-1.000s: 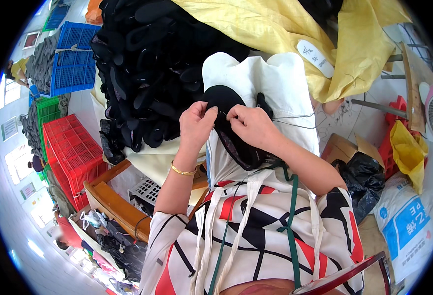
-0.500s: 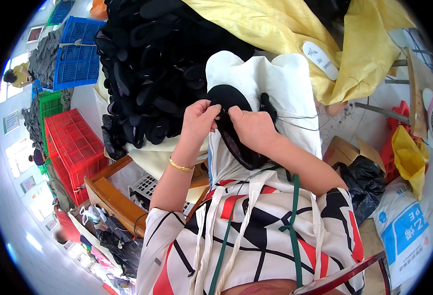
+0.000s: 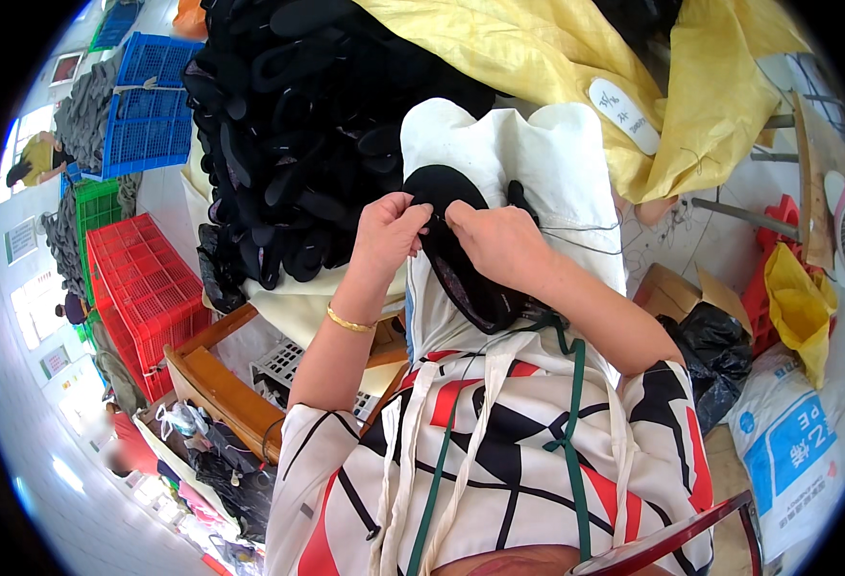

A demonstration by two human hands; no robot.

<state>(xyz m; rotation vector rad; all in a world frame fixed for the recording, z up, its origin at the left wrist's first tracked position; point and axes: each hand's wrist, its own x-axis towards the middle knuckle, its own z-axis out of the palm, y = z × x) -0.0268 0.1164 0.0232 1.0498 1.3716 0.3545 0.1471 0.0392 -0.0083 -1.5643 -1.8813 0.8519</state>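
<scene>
A black cloth shoe (image 3: 443, 185) lies over the white cloth (image 3: 576, 163) on my lap, its toe pointing away and its opening toward me. My left hand (image 3: 393, 227) pinches the upper at the left edge of the opening. Close beside it, my right hand (image 3: 499, 244) is closed in a pinch over the shoe's right side. Whatever sits between the right fingertips is too small to make out. Dark thread (image 3: 581, 228) runs across the white cloth to the right of the shoe. A small black item (image 3: 519, 195) lies partly hidden behind my right hand.
A large heap of black shoes (image 3: 298, 125) fills the far left. Yellow sacking (image 3: 538, 48) spreads beyond my lap, with a white insole (image 3: 624, 113) on it. Left stand a wooden drawer (image 3: 221, 389) and red crates (image 3: 144, 288); right, a cardboard box (image 3: 667, 293) and black bag (image 3: 715, 350).
My right hand has shifted very slightly, and its forearm and elbow have moved a little outward. The left hand keeps its pinch on the shoe, which stays nearly still.
</scene>
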